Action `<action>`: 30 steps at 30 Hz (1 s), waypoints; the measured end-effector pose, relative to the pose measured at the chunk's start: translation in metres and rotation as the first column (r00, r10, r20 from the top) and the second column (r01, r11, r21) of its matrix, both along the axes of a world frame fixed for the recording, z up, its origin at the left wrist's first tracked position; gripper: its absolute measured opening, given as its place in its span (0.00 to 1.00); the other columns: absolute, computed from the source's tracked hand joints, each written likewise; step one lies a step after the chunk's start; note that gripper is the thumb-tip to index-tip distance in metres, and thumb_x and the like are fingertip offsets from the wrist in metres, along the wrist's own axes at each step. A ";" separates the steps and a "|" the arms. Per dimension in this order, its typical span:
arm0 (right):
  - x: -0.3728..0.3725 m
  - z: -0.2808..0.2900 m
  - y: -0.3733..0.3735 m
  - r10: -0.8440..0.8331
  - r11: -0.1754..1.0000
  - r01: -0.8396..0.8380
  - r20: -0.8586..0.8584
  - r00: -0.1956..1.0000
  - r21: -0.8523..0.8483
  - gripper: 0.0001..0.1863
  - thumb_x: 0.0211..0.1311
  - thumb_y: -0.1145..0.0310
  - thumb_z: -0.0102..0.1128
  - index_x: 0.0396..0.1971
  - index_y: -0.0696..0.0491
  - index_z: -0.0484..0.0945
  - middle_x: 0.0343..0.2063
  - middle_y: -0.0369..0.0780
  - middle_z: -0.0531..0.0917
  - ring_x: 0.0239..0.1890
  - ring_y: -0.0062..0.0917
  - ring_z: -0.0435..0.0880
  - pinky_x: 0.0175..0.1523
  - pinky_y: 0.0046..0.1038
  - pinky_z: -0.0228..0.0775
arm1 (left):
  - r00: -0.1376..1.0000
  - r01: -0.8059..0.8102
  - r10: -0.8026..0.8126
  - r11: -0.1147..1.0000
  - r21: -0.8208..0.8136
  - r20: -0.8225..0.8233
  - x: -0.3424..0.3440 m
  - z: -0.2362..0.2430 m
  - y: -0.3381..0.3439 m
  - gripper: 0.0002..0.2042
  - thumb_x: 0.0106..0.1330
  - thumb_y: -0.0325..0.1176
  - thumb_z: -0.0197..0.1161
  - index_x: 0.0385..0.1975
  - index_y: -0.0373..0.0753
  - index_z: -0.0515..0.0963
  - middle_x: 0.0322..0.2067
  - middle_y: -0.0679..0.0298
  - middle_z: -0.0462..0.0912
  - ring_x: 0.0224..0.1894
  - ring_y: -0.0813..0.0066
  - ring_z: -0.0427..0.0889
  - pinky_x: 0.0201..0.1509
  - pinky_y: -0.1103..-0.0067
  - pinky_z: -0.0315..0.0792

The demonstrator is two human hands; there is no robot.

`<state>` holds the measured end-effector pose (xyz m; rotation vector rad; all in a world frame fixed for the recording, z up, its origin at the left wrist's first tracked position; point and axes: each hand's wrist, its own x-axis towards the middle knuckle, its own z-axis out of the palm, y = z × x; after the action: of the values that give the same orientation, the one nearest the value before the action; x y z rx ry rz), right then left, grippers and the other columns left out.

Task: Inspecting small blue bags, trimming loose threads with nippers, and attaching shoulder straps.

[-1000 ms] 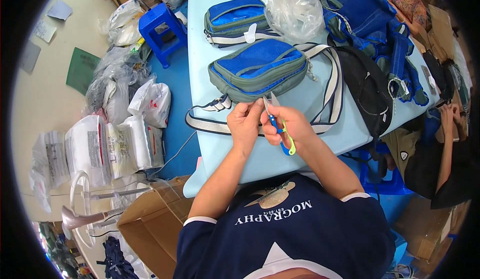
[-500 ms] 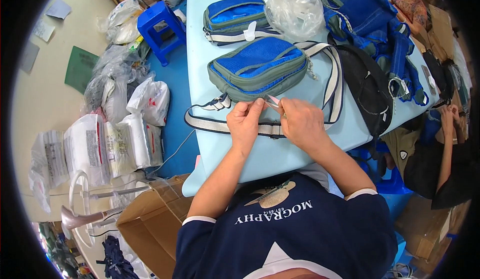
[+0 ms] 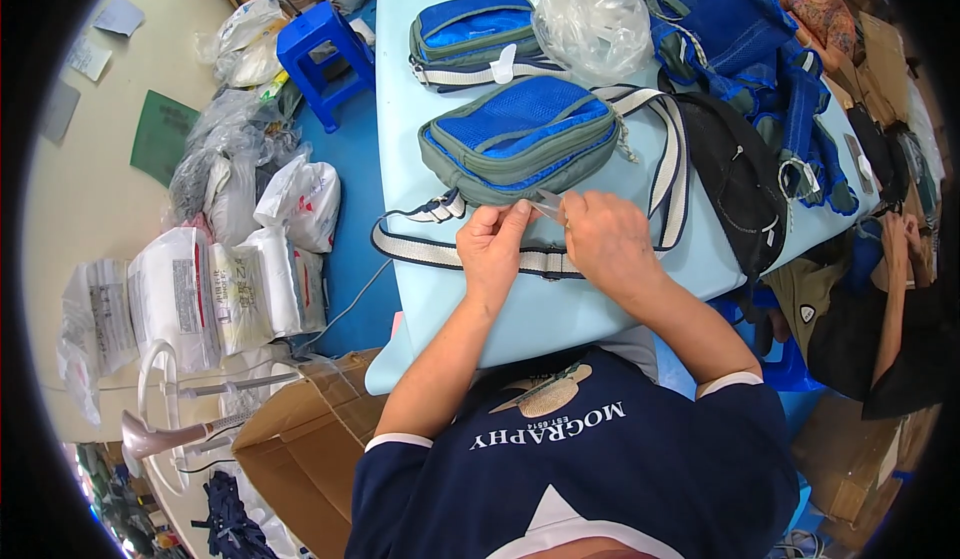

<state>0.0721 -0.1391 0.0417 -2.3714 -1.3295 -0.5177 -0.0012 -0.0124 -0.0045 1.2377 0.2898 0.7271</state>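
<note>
Holds both bare forearms [image 3: 447,359] angled inward — closer together at the wrists [image 3: 487,297] than at the elbows [image 3: 738,359]. Pinches thumb [image 3: 515,223] against bent fingers [image 3: 481,225] with the left hand [image 3: 490,251]; curls the right hand [image 3: 612,246], knuckles [image 3: 600,207] up (fingertips mostly out of sight) — and bends the right elbow outward.

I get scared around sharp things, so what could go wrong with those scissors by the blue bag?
The scissor blades in the right hand are close to the left hand, so a fingertip might get nicked. They are also right by the near edge of the blue-and-gray waist bag, so a slip could perhaps snag its fabric.
</note>
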 end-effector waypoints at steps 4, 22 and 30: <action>0.005 0.000 -0.002 -0.075 0.994 0.078 0.037 0.996 -0.075 0.04 0.46 0.72 0.60 0.23 0.53 0.74 0.17 0.40 0.75 0.21 0.32 0.78 0.26 0.32 0.70 | 0.999 0.039 -0.038 0.999 -0.027 0.035 0.001 0.000 0.000 0.04 0.62 0.25 0.60 0.31 0.30 0.77 0.30 0.60 0.82 0.34 0.77 0.81 0.38 0.84 0.73; 0.005 0.004 -0.001 -0.019 0.998 0.021 0.044 0.999 -0.061 0.05 0.43 0.74 0.60 0.22 0.53 0.74 0.17 0.40 0.76 0.20 0.32 0.78 0.26 0.32 0.70 | 0.999 0.036 -0.035 0.998 -0.046 0.027 0.001 0.000 0.000 0.03 0.62 0.24 0.60 0.29 0.30 0.77 0.30 0.60 0.82 0.33 0.78 0.81 0.39 0.83 0.74; 0.006 0.006 -0.003 -0.019 0.994 0.026 0.061 0.998 -0.109 0.02 0.44 0.73 0.55 0.19 0.55 0.72 0.17 0.41 0.77 0.21 0.31 0.79 0.26 0.30 0.71 | 0.999 0.043 -0.043 0.998 -0.041 -0.004 -0.001 0.000 0.000 0.03 0.61 0.24 0.60 0.29 0.30 0.77 0.31 0.60 0.82 0.33 0.76 0.81 0.39 0.83 0.74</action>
<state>0.0785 -0.1417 0.0477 -2.4807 -1.3921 -0.5389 -0.0019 -0.0125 -0.0041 1.2032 0.2803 0.6782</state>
